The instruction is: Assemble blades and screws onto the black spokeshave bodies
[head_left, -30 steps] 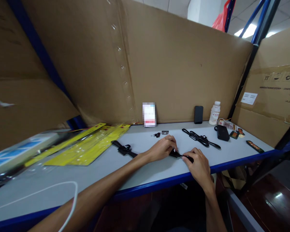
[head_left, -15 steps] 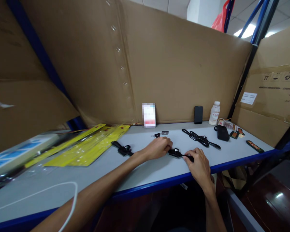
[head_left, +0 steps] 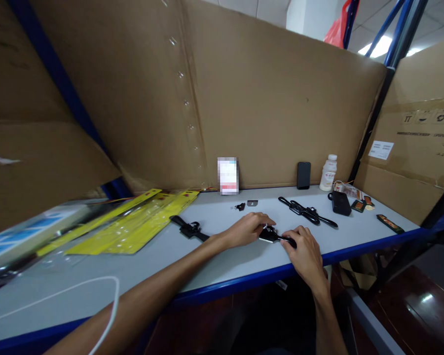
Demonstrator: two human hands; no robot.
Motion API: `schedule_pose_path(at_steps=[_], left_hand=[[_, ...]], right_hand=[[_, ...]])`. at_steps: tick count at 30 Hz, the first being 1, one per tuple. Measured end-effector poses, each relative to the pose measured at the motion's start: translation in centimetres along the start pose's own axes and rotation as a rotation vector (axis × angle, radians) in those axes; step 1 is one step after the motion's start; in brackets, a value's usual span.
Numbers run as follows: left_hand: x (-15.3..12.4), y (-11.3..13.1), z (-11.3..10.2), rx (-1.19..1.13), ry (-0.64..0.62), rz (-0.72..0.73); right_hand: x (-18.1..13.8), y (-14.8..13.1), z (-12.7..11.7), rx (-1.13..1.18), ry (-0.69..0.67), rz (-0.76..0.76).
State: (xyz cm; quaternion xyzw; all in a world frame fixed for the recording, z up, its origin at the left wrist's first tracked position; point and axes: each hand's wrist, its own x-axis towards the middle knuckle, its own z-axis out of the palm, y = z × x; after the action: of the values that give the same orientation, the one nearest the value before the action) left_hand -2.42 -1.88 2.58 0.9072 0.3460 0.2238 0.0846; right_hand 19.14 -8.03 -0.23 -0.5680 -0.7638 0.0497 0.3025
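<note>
Both hands on black tool (head_left: 273, 235) at bench (head_left: 214, 266) front edge. Left hand (head_left: 248, 229) has closed over its head since a moment ago; right hand (head_left: 305, 251) pinches handle.

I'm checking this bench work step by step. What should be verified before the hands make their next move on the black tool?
1. Both hands on the tool: ok. Left hand covers one end of the black tool, right hand the other.
2. Tool resting on the table: ok.
3. Tool clear of the front edge: not ok, it lies close to the blue rim.
4. Small loose parts within reach: ok, just behind the left hand.
5. Other tools out of the way: ok, apart.
6. Grip firmness: cannot tell, fingers hide it.
</note>
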Motion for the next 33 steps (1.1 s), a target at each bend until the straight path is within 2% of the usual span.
schedule_pose_path(at_steps=[10, 16, 21, 27, 33], left_hand=[[0.0, -0.12, 0.16, -0.056, 0.002, -0.009], [0.1, 0.06, 0.2, -0.043, 0.089, 0.038], [-0.09, 0.43, -0.1, -0.025, 0.062, 0.041], [-0.17, -0.35, 0.07, 0.103, 0.089, -0.022], [-0.09, 0.02, 0.09, 0.038, 0.054, 0.033]], right_hand=[[0.04, -0.21, 0.06, 0.008, 0.002, 0.032], [0.08, 0.03, 0.2, 0.018, 0.014, 0.019], [0.04, -0.13, 0.06, 0.029, 0.011, 0.022], [0.07, -0.14, 0.07, 0.027, 0.005, 0.026], [0.05, -0.04, 0.06, 0.017, 0.008, 0.017]])
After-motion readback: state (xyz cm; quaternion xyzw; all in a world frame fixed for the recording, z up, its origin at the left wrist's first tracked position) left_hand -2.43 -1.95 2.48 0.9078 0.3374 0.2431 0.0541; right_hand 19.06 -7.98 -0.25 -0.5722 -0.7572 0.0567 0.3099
